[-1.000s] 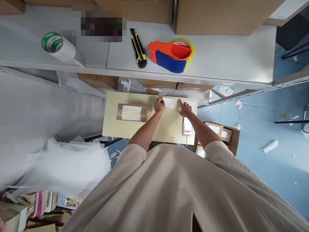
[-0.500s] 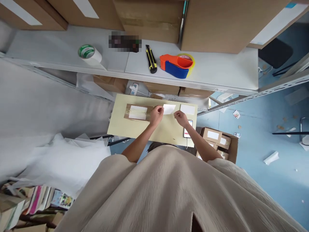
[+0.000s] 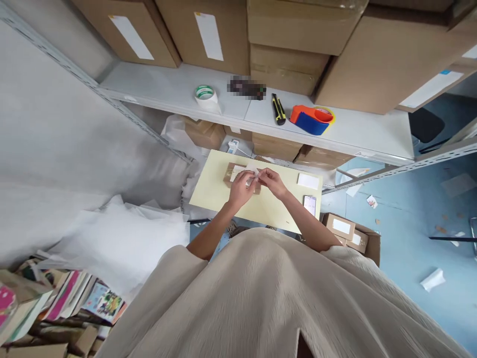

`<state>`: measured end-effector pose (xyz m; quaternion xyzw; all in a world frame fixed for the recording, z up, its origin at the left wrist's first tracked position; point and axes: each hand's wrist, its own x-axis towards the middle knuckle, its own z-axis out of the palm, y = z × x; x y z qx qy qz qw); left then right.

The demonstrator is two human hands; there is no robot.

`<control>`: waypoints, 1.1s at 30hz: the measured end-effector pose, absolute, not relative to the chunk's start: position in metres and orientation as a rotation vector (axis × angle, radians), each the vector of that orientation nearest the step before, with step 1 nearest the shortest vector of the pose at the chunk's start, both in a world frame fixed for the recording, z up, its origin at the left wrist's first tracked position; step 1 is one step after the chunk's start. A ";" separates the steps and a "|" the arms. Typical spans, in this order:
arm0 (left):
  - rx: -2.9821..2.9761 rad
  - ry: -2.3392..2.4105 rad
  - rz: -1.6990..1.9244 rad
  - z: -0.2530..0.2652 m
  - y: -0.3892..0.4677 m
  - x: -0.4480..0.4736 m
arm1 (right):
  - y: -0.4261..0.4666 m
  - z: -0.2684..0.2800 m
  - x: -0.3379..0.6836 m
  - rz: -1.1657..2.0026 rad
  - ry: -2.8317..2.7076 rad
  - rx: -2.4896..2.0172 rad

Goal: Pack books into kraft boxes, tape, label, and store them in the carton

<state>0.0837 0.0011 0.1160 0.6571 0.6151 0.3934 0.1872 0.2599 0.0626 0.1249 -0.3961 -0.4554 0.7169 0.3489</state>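
On the pale yellow table a small cardboard box (image 3: 227, 178) lies flat, with a white label on its top, partly hidden by my hands. My left hand (image 3: 240, 190) is over the box's right part, its fingers closed on a small white label (image 3: 252, 168). From the right, my right hand (image 3: 273, 182) meets it, fingertips pinched at the label's right edge. The fingers cover much of this label. To the right on the table are a stack of white labels (image 3: 308, 181) and a phone (image 3: 309, 204) with its screen lit.
Above the table (image 3: 208, 194) runs a grey shelf holding a tape roll (image 3: 207, 99), a box cutter (image 3: 278, 109), a tape dispenser (image 3: 312, 120) and large cartons. An open carton (image 3: 373, 247) with small boxes stands at right. White sheets (image 3: 122, 243) and books lie at left.
The white label in my left hand has moved left over the box. My right hand has come in to meet it at the label's edge. The camera view has turned left.
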 end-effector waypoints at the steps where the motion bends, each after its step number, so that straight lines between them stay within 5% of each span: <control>1: 1.836 1.738 1.113 0.116 -0.003 0.070 | 0.059 0.126 0.247 1.856 -1.192 -1.021; 16: 1.754 1.694 1.117 0.112 -0.055 -0.104 | 0.016 0.119 0.074 1.854 -1.271 -1.120; 33: 1.581 1.694 1.264 0.096 -0.066 -0.157 | 0.018 0.119 0.017 1.732 -1.572 -1.197</control>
